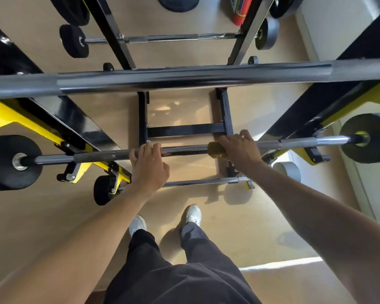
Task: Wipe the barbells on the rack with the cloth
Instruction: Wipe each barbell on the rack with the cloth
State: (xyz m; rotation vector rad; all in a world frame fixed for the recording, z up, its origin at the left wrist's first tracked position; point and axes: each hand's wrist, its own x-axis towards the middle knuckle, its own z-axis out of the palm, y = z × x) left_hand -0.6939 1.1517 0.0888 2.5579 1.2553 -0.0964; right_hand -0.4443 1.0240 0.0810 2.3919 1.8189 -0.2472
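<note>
A barbell (101, 155) with black plates at both ends lies across the yellow-and-black rack (360, 99), below my head. My left hand (148, 164) is wrapped over its shaft near the middle. My right hand (239, 148) grips the same shaft a little to the right, pressing an olive-yellow cloth (215, 149) around it; most of the cloth is hidden under the palm. A thicker barbell shaft (184, 79) runs across the frame one level higher, close to the camera. A third barbell (162, 38) rests on a far rack.
A black frame (185, 130) stands on the tan floor behind the bar. A lower barbell (191, 182) with a black plate (104, 189) sits near my white shoes (193, 213). A red cylinder (241, 12) is at the top, a white wall on the right.
</note>
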